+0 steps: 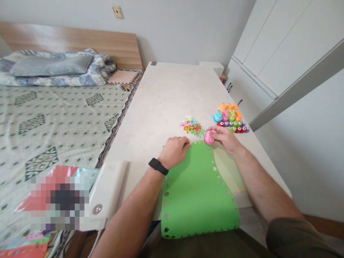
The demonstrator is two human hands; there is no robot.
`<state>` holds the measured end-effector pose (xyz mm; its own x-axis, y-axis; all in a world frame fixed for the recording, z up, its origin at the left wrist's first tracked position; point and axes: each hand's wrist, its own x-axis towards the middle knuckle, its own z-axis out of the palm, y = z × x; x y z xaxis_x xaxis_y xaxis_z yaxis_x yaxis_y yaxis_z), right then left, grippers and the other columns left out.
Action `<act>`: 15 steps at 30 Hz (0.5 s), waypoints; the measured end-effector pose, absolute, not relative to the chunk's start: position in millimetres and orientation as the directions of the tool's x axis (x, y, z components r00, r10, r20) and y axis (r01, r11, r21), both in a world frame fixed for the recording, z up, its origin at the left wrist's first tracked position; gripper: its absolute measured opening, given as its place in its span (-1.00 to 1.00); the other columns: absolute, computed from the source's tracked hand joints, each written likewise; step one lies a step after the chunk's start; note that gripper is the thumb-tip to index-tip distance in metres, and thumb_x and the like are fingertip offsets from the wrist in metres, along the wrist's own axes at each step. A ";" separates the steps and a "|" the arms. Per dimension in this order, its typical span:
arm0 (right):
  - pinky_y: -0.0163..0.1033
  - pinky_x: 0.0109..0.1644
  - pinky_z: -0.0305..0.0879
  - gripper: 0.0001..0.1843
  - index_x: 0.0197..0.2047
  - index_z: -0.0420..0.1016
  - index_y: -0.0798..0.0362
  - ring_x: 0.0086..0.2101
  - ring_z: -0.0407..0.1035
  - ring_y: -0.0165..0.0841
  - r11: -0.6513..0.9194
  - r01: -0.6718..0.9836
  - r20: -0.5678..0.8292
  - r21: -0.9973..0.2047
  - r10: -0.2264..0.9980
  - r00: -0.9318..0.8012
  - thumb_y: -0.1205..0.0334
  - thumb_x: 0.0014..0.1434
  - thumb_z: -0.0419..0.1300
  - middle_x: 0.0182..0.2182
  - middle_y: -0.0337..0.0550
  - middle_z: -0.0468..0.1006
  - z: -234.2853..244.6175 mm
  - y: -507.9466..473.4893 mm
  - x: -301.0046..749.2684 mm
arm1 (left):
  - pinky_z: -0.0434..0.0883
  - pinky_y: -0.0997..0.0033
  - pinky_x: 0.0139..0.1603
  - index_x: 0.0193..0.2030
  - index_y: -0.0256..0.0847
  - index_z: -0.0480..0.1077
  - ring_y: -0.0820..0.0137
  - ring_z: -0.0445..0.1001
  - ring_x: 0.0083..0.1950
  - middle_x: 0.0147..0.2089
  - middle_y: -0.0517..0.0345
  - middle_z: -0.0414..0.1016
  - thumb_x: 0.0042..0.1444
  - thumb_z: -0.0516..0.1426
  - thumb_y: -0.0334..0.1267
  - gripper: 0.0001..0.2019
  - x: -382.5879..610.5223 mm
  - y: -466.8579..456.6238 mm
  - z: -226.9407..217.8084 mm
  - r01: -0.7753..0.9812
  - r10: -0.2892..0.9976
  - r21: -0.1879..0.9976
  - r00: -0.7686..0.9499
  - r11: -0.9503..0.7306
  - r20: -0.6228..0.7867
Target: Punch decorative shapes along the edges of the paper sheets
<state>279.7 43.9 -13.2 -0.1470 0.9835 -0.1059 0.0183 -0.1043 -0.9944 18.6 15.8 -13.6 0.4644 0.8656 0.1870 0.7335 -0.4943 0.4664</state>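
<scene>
A green craft sheet [197, 186] with shapes punched along its edges lies at the table's near end, its lower part curving down over the edge. My left hand [176, 152], with a black watch on the wrist, has its fingers curled onto the sheet's upper left edge. In my right hand [225, 138] is a pink craft punch [209, 137], gripped at the sheet's top right corner. Small colourful paper cutouts [191, 124] are heaped just beyond the sheet. A pale yellow sheet [228, 173] shows partly beneath the green one.
Several craft punches [228, 114] stand in rows at the right edge of the white table [172, 89]. A long white device [110, 186] sits at the near left. Alongside is a bed [67, 118] with coloured sheets [53, 182] on it.
</scene>
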 end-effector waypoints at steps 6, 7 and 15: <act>-0.23 -0.27 0.28 -0.66 -0.18 0.60 0.05 -0.41 0.36 -0.39 -0.095 0.014 -0.096 -0.995 0.983 -0.154 0.05 0.04 0.46 -0.38 -0.20 0.56 -14.6 44.6 280.0 | 0.34 0.29 -0.09 -0.19 -0.17 0.45 0.29 0.53 -0.17 -0.22 0.09 0.59 0.35 0.05 -0.24 -0.83 18.5 15.8 -13.2 0.731 0.859 0.457 0.475 -0.507 0.194; -0.23 -0.27 0.28 -0.66 -0.18 0.60 0.04 -0.41 0.36 -0.38 -0.095 0.011 -0.096 -0.995 0.983 -0.156 0.05 0.04 0.46 -0.38 -0.20 0.57 -14.7 44.6 280.1 | 0.34 0.29 -0.10 -0.19 -0.17 0.45 0.29 0.53 -0.17 -0.22 0.09 0.59 0.35 0.05 -0.24 -0.83 18.6 15.8 -13.2 0.731 0.858 0.455 0.475 -0.508 0.196; -0.23 -0.27 0.28 -0.66 -0.17 0.60 0.04 -0.41 0.37 -0.39 -0.105 -0.005 -0.103 -0.994 0.983 -0.151 0.07 0.03 0.47 -0.37 -0.21 0.57 -14.3 44.8 279.2 | 0.34 0.30 -0.10 -0.19 -0.17 0.45 0.30 0.53 -0.18 -0.23 0.11 0.59 0.35 0.04 -0.23 -0.83 18.6 15.9 -12.6 0.733 0.859 0.455 0.475 -0.506 0.190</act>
